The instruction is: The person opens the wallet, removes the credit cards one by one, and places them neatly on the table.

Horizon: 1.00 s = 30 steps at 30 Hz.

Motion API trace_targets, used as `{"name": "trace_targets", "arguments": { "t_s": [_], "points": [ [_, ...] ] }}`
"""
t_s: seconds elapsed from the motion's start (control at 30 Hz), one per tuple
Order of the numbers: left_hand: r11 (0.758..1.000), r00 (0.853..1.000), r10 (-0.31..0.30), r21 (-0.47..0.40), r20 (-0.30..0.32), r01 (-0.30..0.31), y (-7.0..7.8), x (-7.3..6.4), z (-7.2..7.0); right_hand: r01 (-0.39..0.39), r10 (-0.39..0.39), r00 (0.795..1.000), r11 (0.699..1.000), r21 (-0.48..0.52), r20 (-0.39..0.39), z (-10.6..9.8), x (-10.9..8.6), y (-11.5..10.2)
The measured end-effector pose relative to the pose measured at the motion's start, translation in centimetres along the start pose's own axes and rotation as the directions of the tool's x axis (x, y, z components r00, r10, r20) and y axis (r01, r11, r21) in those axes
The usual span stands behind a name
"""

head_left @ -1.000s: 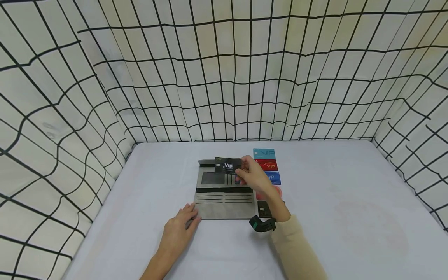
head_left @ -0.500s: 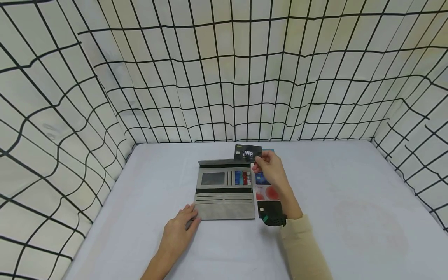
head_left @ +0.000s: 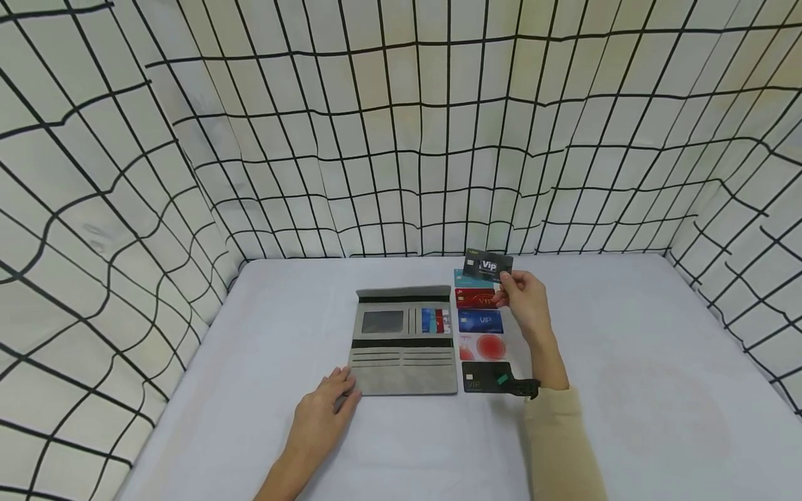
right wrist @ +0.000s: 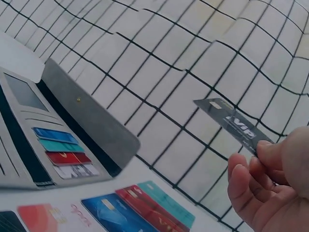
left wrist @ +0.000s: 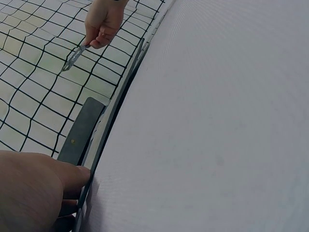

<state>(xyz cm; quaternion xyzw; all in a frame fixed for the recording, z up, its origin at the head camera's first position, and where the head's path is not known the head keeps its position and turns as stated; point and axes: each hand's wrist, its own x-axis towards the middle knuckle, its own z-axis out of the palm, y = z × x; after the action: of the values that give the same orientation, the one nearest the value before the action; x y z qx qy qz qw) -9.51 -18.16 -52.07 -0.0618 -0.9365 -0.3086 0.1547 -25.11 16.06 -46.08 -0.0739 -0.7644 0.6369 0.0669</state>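
Observation:
A grey wallet point(head_left: 404, 379) lies unfolded, with the ends of several cards point(right wrist: 59, 140) showing in its upper right slots. At its lower left edge, the fingers of my left hand point(head_left: 322, 410) rest against the wallet. My right hand point(head_left: 526, 303) pinches a black VIP card point(head_left: 482, 263) between thumb and fingers, raised over the far end of a card column. That column runs along the wallet's right side: a teal card point(head_left: 466, 280), a red card point(head_left: 473, 298), a blue card point(head_left: 480, 321), a white and pink card point(head_left: 482, 346) and a black card point(head_left: 482, 372).
White cloth covers the table point(head_left: 626, 362). Black netting point(head_left: 401, 174) over pale sheeting rises behind the table and along both sides. A dark wrist strap point(head_left: 525, 387) on my right arm overlaps the nearest black card in the head view.
My right hand has carried the black VIP card from over the wallet's upper part to the right, above the teal card. The card column and wallet slots are uncovered. My left hand stays put.

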Motion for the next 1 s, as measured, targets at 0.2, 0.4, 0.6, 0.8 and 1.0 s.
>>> {"name": "trace_targets", "arguments": {
  "t_s": [0.2, 0.4, 0.6, 0.8, 1.0],
  "points": [
    [1.0, 1.0, -0.01, -0.002, -0.004, 0.01, -0.1, -0.1, 0.2, -0.086, 0.086, 0.989, 0.996, -0.001, -0.122, -1.1, 1.1, 1.2],
    [1.0, 1.0, -0.009, -0.018, 0.0, 0.009, 0.1, -0.2, 0.3, -0.165, 0.15, 0.965, 0.985, -0.05, -0.215, -2.2, 2.0, 3.2],
    [1.0, 1.0, -0.028, 0.001, 0.012, 0.028, 0.1, -0.2, 0.1, -0.162, 0.134, 0.959, 0.982, -0.095, -0.248, -2.9, 3.0, 4.6],
    [0.999, 0.999, -0.044, 0.009, 0.011, 0.044, 0.2, -0.2, -0.1, -0.128, 0.1, 0.967, 0.986, -0.108, -0.233, -3.1, 4.3, 4.4],
    [0.999, 0.999, -0.046, 0.011, 0.013, 0.046, 0.4, -0.2, -0.2, -0.139, 0.114, 0.968, 0.985, -0.1, -0.223, -3.4, 5.5, 4.9]
  ]
}}
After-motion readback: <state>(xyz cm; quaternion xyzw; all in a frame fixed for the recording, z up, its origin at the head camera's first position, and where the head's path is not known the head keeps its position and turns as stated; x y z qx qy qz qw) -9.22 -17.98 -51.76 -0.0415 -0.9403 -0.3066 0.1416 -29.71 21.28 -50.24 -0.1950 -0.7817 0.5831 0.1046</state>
